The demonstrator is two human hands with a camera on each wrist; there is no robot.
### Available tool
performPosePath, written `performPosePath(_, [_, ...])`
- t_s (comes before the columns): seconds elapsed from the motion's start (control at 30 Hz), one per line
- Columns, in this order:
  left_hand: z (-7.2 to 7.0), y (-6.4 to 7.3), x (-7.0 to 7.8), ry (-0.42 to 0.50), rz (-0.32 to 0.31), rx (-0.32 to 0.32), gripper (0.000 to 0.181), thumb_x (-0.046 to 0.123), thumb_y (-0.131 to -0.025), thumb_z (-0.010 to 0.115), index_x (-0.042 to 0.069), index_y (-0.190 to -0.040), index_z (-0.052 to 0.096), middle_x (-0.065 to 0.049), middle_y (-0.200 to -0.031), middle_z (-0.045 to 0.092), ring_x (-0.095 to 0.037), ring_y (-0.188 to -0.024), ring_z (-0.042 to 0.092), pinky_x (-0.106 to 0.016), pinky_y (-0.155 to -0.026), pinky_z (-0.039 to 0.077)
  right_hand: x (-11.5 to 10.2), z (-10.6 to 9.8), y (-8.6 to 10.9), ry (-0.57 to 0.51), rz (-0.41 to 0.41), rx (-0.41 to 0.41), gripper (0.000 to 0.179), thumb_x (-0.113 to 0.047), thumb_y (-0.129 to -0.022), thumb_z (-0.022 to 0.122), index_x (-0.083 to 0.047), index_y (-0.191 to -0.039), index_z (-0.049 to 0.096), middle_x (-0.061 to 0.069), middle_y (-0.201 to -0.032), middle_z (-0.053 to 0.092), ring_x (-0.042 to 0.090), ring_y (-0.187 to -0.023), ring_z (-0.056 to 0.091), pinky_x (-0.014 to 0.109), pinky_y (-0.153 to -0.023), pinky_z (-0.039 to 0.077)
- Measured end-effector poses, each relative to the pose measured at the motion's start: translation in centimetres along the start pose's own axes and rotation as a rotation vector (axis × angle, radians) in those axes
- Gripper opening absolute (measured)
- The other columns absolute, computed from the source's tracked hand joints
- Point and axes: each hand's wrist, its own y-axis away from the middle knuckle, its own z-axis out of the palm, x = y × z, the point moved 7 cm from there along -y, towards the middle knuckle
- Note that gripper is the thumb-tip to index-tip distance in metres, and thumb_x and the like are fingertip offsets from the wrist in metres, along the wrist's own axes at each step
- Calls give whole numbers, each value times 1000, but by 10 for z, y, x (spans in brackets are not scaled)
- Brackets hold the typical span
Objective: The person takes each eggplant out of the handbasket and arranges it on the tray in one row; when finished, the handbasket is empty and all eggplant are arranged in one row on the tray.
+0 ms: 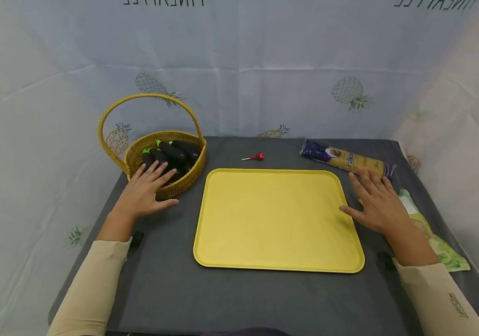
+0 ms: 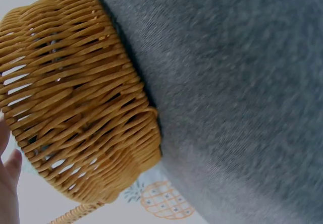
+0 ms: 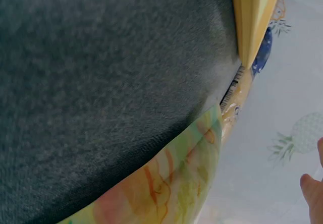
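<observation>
Fingers spread, my left hand (image 1: 143, 189) hovers at the near side of a wicker basket (image 1: 199, 170) with a tall handle. Several dark eggplants (image 1: 172, 151) with green caps lie inside it. In the left wrist view the woven basket wall (image 2: 75, 93) fills the left side, with a few fingertips at the edge. My right hand (image 1: 378, 203), also spread and holding nothing, is over the right edge of a yellow tray (image 1: 273, 219). Just beyond its fingers lies a blue and yellow pasta packet (image 1: 348, 158). A green printed bag (image 1: 436, 242) is partly hidden under the right hand and forearm.
A red lollipop (image 1: 258, 156) with a white stick lies behind the tray. Everything stands on a dark grey table (image 1: 239, 298). A pale cloth (image 1: 264, 93) printed with pineapples hangs behind and beside it. The bag (image 3: 166, 178) also shows in the right wrist view.
</observation>
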Motion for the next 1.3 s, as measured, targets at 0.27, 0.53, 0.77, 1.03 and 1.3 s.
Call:
performPosePath(0.27, [-6,5,-2,8,-17,40,89,66,-82,64,18,-151,37,-14,-156,29,-32,-145,16,-50,-114,9,2,3,-8,-1,-20,5,98,-64,-89,56,-11,-157,10,10,-162,-2,26,-146,-11,55,-112,-3])
performPosePath(0.53, [-24,18,-15,120,-154,366,61,37,-80,79,0,-125,63,-19,-129,59,-40,-115,55,-57,-96,40,-19,-3,-35,-154,-85,-8,84,-40,-93,66,-3,-154,21,23,-154,26,43,-140,21,59,-109,18])
performPosePath(0.77, [-20,28,-37,177,-318,521,44,31,-87,75,-2,-114,68,-21,-115,66,-40,-106,59,-55,-89,45,-75,-11,-81,-333,-142,-85,66,-26,-95,65,-7,-150,35,21,-147,41,42,-130,40,60,-97,36])
performPosePath(1.03, [-9,42,-74,306,-567,427,59,48,-88,68,3,-126,63,-20,-120,62,-39,-113,53,-56,-97,37,-144,-25,-134,-364,-301,-132,56,-30,-98,60,-9,-147,42,18,-141,49,37,-127,46,55,-97,39])
performPosePath(1.3, [16,56,-81,589,-747,348,61,56,-89,62,8,-128,61,-17,-119,60,-32,-98,55,-48,-83,43,-209,-30,-187,-408,-425,-164,53,-28,-99,58,-9,-146,43,13,-143,49,31,-129,46,49,-102,37])
